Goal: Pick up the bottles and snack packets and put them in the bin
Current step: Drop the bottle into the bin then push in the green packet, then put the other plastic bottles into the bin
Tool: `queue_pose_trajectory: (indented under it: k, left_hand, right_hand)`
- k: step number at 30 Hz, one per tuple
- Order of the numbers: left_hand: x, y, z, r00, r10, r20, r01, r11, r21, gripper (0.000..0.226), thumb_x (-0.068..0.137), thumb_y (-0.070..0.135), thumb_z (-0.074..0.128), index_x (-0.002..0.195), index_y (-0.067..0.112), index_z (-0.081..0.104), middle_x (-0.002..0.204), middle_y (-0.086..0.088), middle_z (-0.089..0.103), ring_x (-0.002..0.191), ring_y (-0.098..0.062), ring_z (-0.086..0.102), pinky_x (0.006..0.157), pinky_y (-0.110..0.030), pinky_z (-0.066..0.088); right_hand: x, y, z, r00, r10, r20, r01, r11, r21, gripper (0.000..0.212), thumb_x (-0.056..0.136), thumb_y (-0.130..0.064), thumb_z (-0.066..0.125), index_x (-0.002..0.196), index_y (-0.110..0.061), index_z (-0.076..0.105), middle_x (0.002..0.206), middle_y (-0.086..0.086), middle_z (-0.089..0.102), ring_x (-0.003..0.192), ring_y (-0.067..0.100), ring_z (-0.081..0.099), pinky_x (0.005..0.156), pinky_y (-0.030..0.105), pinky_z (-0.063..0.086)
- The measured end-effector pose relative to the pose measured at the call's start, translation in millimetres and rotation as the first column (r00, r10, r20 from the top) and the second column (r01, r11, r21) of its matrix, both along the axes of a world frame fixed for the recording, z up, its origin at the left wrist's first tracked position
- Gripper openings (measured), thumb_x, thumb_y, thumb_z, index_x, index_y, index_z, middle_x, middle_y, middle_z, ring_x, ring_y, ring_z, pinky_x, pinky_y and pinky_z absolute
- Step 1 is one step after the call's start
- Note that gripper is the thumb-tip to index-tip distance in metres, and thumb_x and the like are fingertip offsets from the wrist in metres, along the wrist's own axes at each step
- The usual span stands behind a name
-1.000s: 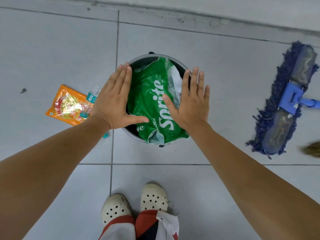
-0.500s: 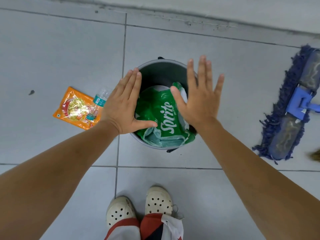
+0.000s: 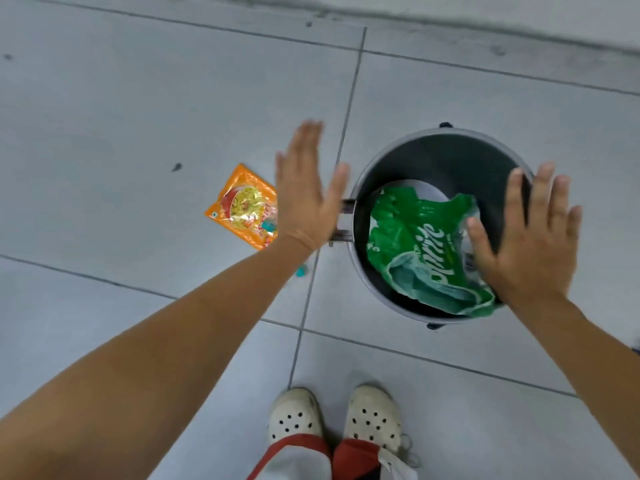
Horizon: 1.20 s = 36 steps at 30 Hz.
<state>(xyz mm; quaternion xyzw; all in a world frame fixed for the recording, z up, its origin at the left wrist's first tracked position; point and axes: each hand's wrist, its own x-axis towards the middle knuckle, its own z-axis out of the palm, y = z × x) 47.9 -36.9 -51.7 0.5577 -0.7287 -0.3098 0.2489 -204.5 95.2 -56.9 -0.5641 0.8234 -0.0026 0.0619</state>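
A round dark grey bin (image 3: pixel 388 161) stands on the tiled floor, right of centre. Inside it lies a crumpled green Sprite packet (image 3: pixel 419 244). My right hand (image 3: pixel 530 244) hovers flat over the bin's right rim, fingers spread, holding nothing. My left hand (image 3: pixel 308 192) is open and blurred, left of the bin, above the floor. An orange snack packet (image 3: pixel 242 206) lies on the floor just left of that hand. A small clear bottle with a teal cap (image 3: pixel 300 270) lies beside the packet, mostly hidden under my left wrist.
Grey floor tiles run all around, with a wall base along the top edge. My two feet in white perforated clogs (image 3: pixel 332 417) stand at the bottom centre. A small dark speck (image 3: pixel 176 167) marks the floor at the left.
The Sprite packet has dropped deeper into the bin. My left hand has swung left off the bin towards the orange packet. The view has shifted left, and the mop has left the frame.
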Motion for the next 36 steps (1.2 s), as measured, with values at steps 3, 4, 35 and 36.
queue_pose_trajectory:
  k: [3, 4, 35, 36]
  left_hand:
    - [43.8, -7.3, -38.3, 0.937, 0.306, 0.169, -0.331, 0.933, 0.142, 0.064, 0.094, 0.044, 0.045, 0.141, 0.001, 0.035, 0.146, -0.018, 0.040, 0.137, -0.030, 0.035, 0.114, -0.043, 0.028]
    - [59.1, -6.9, -52.7, 0.898, 0.296, 0.325, -0.369, 0.909, 0.192, 0.066, 0.092, 0.043, 0.051, 0.141, 0.001, 0.035, 0.144, -0.018, 0.040, 0.135, -0.032, 0.036, 0.110, -0.042, 0.032]
    - [2.2, 51.0, 48.7, 0.835, 0.485, -0.259, -0.423, 0.868, 0.260, 0.061, 0.084, 0.059, 0.037, 0.118, 0.010, 0.052, 0.112, 0.004, 0.055, 0.094, 0.009, 0.050, 0.083, -0.006, 0.037]
    - [9.9, 48.5, 38.8, 0.829, 0.504, -0.243, -0.451, 0.858, 0.244, 0.059, 0.085, 0.058, 0.036, 0.116, 0.010, 0.053, 0.109, 0.004, 0.055, 0.092, 0.010, 0.050, 0.083, -0.008, 0.037]
  right_hand:
    - [2.0, 0.7, 0.7, 1.000, 0.003, -0.024, -0.003, 1.000, -0.019, 0.076, 0.095, -0.062, 0.023, 0.154, -0.015, 0.012, 0.161, 0.018, 0.008, 0.147, 0.040, 0.010, 0.113, 0.061, 0.016]
    - [1.9, 0.9, 0.5, 1.000, 0.006, -0.024, -0.006, 1.000, -0.027, 0.076, 0.095, -0.062, 0.023, 0.154, -0.015, 0.012, 0.161, 0.018, 0.008, 0.147, 0.039, 0.010, 0.113, 0.061, 0.016]
    - [1.4, 1.7, 13.6, 0.978, -0.044, 0.205, 0.047, 0.999, -0.013, 0.075, 0.094, -0.061, 0.010, 0.154, -0.016, 0.013, 0.163, 0.011, 0.005, 0.149, 0.029, 0.003, 0.119, 0.053, 0.004]
    - [0.7, 2.4, 13.2, 0.979, -0.042, 0.202, 0.045, 0.999, -0.011, 0.076, 0.094, -0.062, 0.009, 0.154, -0.016, 0.012, 0.163, 0.011, 0.005, 0.149, 0.029, 0.002, 0.120, 0.052, 0.004]
